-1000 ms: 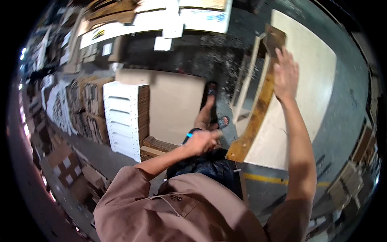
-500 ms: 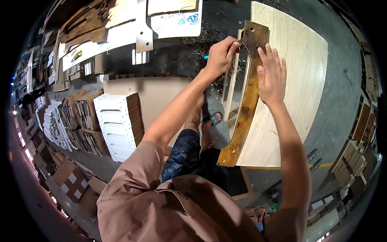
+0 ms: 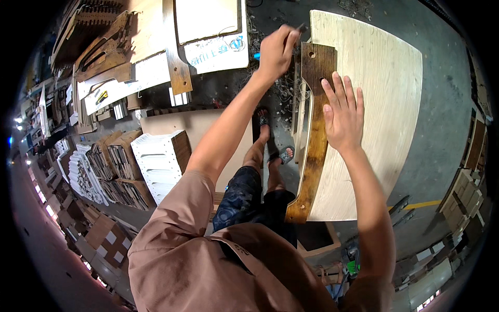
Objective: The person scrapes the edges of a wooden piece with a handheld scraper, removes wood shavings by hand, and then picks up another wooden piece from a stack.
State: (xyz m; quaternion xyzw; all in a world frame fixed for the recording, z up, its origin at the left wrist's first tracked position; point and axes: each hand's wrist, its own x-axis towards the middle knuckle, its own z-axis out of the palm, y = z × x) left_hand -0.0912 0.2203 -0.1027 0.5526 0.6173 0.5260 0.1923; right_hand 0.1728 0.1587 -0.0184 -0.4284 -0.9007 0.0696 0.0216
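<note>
A long brown wooden rail (image 3: 318, 140), with a wider end and drilled holes, lies along the left side of a pale wood-grain board (image 3: 374, 119). My right hand (image 3: 345, 122) rests flat near the rail's far end, fingers stretched out, partly over the rail and partly over the board. Off the rail's far left corner, my left hand (image 3: 276, 54) is closed round a thin tool (image 3: 301, 27) with a dark tip. A blue end shows behind the fist; the tool's middle is hidden in the grip.
At the far left, a white-edged table (image 3: 218, 60) holds brown wooden parts and a yellow cutter (image 3: 102, 96). A stack of white-faced panels (image 3: 158, 161) stands left of my legs. Thin curled offcuts (image 3: 285, 96) litter the floor beside the rail. More stacked parts line the right side.
My left hand has come away from the rail's far edge, up and to the left, with the tool. My right hand still lies flat. The view has shifted slightly.
</note>
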